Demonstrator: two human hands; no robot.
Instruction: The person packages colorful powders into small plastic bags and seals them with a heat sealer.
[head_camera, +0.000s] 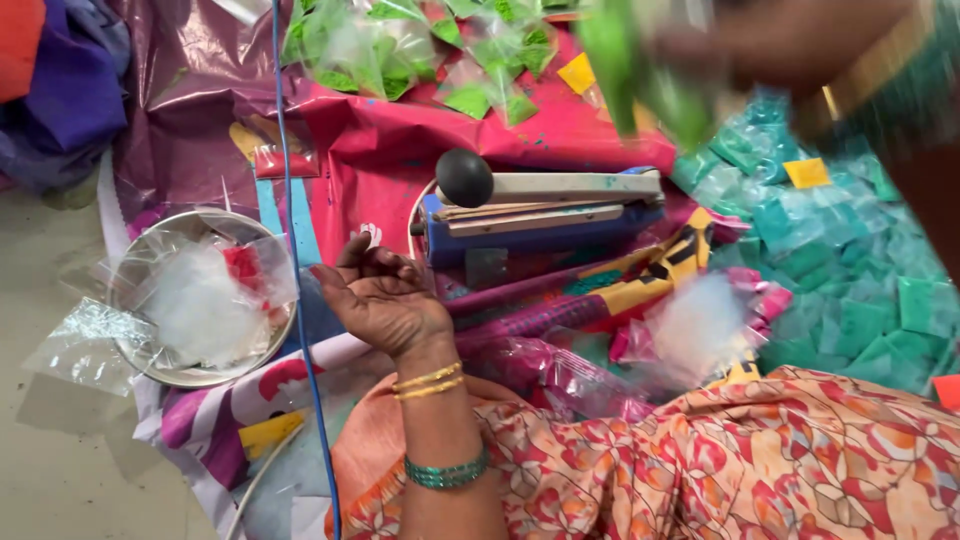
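Note:
My left hand rests palm up on the printed plastic sheet, fingers loosely curled and holding nothing. It lies just in front of a blue heat sealer with a black knob, and right of a steel plate. My right hand is raised near the camera at the top right and is blurred. It appears to grip a green packet hanging from its fingers above the sealer's far end.
The steel plate holds clear plastic bags. A pile of green packets lies at the top, and several teal packets spread on the right. A blue cable runs top to bottom. Purple cloth is bundled at top left.

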